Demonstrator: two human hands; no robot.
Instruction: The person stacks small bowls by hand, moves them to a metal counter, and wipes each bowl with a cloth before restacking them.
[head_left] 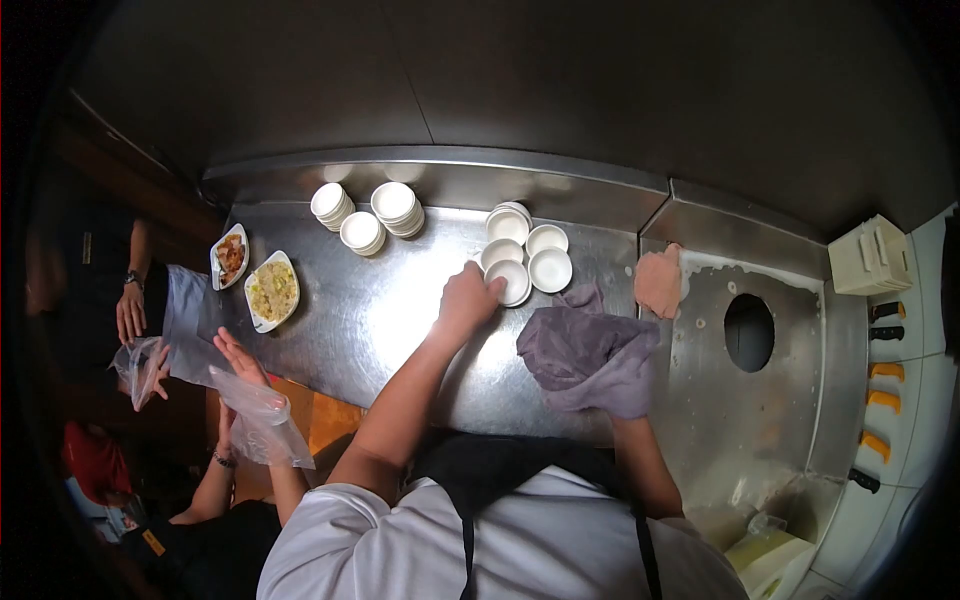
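My left hand [470, 300] is closed on the rim of a small white bowl [508, 281] at the front of a cluster on the steel counter [400, 310]. Around it stand other small white bowls [547, 271], some of them stacked. My right hand is hidden under a crumpled purple-grey cloth [590, 350], which drapes over it down to the wrist. The cloth is bunched just right of the bowls; the fingers beneath it do not show.
Stacks of white bowls [398, 205] stand near the back wall. At left are a dish of fried rice [273, 291] and a smaller dish of food [229, 257]. Co-workers' hands [245, 385] hold clear plastic. Rightward lie a pink cloth [658, 281], a round hole [749, 332] and several knives [886, 333].
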